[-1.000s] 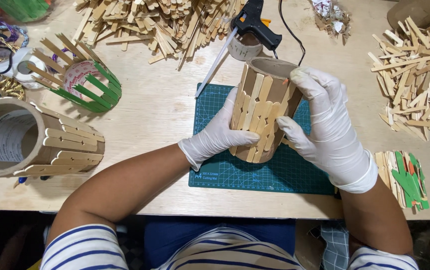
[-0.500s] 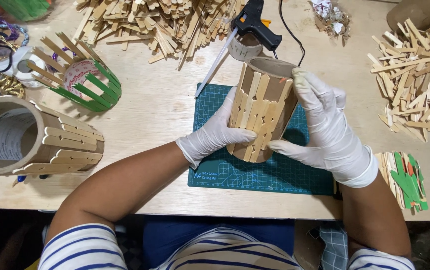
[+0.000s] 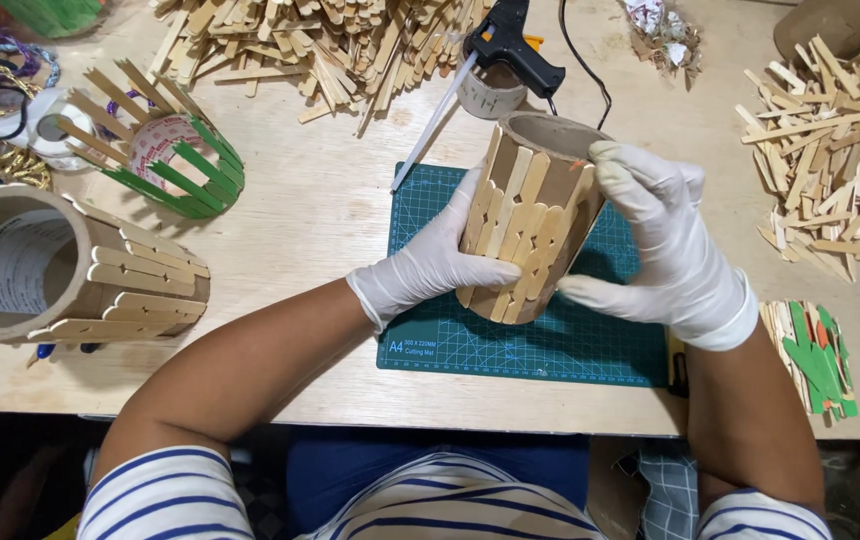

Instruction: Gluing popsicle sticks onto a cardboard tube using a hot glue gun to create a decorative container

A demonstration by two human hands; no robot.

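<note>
Head view. A brown cardboard tube clad in pale wooden craft sticks (image 3: 528, 228) stands tilted on the dark green gridded cutting mat (image 3: 430, 330), which lies on the light plywood counter (image 3: 310, 210). The tube's long axis runs from its base, near the person, up and away to its open rim, leaning slightly to the right.

Left hand (image 3: 428, 268), in a white glove: grip closed around the lower left flank of the tube, fingers wrapped over the stick cladding, thumb side low. It bears on the tube from the left.

Right hand (image 3: 662, 240), in a white glove: fingers curled over the upper right rim, pressing on the cladding there; the thumb points left, just beside the tube's base. Whether the thumb touches the tube cannot be told.

The tube therefore sits between the two grips, the left low on it and the right high. Both are in contact; neither is nearer.

Surroundings: a black hot-glue gun (image 3: 510, 45) rests beyond the tube on a small tape roll. A heap of loose pale sticks (image 3: 310, 45) lies at the far edge, another heap (image 3: 835, 140) to the right. A larger stick-clad cardboard tube (image 3: 60, 270) lies on its side to the left, near a green-and-natural stick basket (image 3: 165, 150).
</note>
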